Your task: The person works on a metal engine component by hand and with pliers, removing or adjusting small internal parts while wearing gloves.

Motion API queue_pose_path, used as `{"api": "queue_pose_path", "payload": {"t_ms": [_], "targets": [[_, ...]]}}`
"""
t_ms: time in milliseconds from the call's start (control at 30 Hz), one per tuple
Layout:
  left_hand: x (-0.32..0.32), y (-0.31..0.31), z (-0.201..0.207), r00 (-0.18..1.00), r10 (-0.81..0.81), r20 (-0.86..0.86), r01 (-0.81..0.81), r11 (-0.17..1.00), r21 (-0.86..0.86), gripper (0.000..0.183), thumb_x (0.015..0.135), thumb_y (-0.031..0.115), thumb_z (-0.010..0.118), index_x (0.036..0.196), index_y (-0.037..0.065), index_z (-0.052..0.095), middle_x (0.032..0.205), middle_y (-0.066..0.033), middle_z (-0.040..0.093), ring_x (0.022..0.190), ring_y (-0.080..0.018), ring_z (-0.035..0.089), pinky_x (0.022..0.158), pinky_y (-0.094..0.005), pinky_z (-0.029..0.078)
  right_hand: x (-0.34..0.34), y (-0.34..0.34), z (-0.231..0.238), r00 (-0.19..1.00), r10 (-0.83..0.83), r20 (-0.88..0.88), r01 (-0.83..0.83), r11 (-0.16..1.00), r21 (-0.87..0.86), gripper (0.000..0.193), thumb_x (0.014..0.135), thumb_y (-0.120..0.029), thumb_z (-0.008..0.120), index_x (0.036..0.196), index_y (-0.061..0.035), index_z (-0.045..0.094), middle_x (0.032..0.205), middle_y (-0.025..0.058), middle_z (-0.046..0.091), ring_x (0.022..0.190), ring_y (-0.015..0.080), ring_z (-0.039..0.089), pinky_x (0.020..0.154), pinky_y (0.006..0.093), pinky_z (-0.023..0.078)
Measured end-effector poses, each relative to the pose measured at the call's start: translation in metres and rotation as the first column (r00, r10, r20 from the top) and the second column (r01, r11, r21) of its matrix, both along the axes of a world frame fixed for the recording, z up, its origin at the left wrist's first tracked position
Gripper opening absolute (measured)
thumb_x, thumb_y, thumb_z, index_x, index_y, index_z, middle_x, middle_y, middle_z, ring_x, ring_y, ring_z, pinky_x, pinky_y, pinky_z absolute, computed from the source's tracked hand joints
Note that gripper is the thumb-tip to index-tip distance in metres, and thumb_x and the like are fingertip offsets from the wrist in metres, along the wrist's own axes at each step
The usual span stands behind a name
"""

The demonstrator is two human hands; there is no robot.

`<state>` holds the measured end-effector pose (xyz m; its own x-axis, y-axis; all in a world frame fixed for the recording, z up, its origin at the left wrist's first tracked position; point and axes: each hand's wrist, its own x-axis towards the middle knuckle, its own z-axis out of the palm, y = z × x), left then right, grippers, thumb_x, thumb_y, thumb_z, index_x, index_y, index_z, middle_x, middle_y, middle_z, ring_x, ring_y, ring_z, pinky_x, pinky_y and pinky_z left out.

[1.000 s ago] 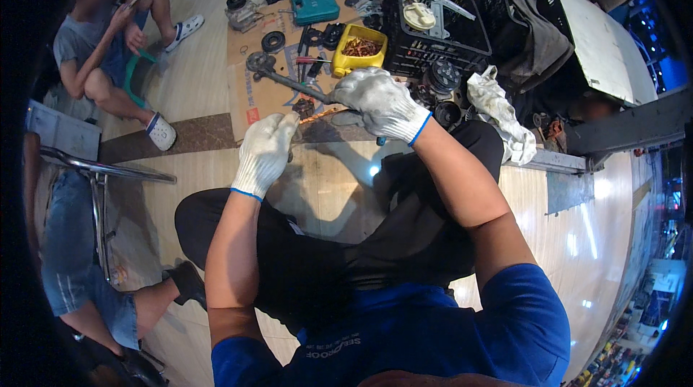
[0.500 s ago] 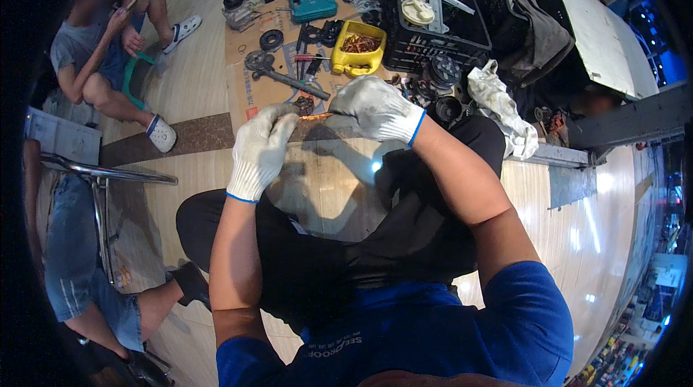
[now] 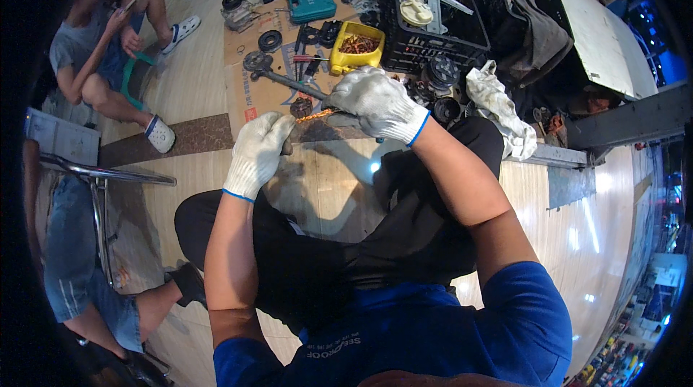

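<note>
Head view shows the copper strip (image 3: 314, 115) pinched at opposite ends by the left hand (image 3: 258, 150) and right hand (image 3: 379, 105), seemingly for steadiness, over the cardboard's (image 3: 240, 91) near edge.

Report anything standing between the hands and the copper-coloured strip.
Nothing visible does: the copper-coloured strip runs from the left hand to the right hand, which hides its end. The dark round part lies beyond the strip, not between.

Pale lettering (image 3: 333, 351) on the blue shirt (image 3: 440, 329), small characters on the teal case (image 3: 312, 8), blue print on the cardboard (image 3: 238, 87).
</note>
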<state>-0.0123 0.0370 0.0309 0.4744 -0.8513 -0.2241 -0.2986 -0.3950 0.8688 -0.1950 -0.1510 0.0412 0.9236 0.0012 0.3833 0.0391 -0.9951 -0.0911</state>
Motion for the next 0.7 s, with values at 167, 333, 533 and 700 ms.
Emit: {"api": "queue_pose_path", "payload": {"t_ms": [167,333,533,700], "targets": [[-0.001,0.0,0.001,0.986,-0.021,-0.165,0.004,0.994,-0.106,0.031,0.1,0.025,0.059,0.087,-0.002,0.064,0.073,-0.0031,0.061,0.064,-0.0123,0.053,0.061,-0.0291,0.045,0.0,0.001,-0.003,0.999,-0.02,0.036,0.023,0.996,-0.089,0.018,0.07,-0.012,0.065,0.088,-0.01,0.069,0.08,0.0096,0.065,0.079,0.0302,0.068,0.073,0.0421,0.053],[0.007,0.006,-0.006,0.997,-0.052,-0.059,0.045,0.992,-0.116,0.034,0.1,0.029,0.06,0.092,-0.004,0.065,0.076,-0.0032,0.061,0.068,-0.0119,0.055,0.063,-0.0292,0.046,0.002,0.007,-0.002,1.0,-0.001,0.025,0.003,0.998,-0.059,0.014,0.069,-0.012,0.065,0.083,-0.01,0.069,0.078,0.0098,0.065,0.078,0.0302,0.067,0.072,0.0424,0.053],[0.004,0.008,0.004,0.982,-0.05,0.185,0.068,0.993,-0.092,0.03,0.098,0.028,0.061,0.092,-0.001,0.067,0.075,-0.0115,0.064,0.068,-0.0224,0.061,0.064,-0.036,0.048,0.002,0.008,-0.012,0.999,0.041,0.02,-0.043,0.996,0.083,0.032,0.064,-0.005,0.061,0.094,-0.0095,0.07,0.086,0.0133,0.066,0.084,0.033,0.067,0.078,0.0435,0.054],[0.0,0.006,0.007,0.777,0.007,0.63,0.153,0.968,-0.199,0.023,0.093,0.027,0.066,0.09,0.004,0.069,0.081,-0.0201,0.067,0.078,-0.0392,0.066,0.067,-0.0458,0.051,-0.005,-0.025,-0.008,0.988,-0.112,-0.105,0.134,0.964,0.23,0.043,0.088,-0.031,0.071,0.124,-0.0083,0.066,0.111,0.0127,0.071,0.101,0.0308,0.068,0.085,0.0427,0.055]]}}
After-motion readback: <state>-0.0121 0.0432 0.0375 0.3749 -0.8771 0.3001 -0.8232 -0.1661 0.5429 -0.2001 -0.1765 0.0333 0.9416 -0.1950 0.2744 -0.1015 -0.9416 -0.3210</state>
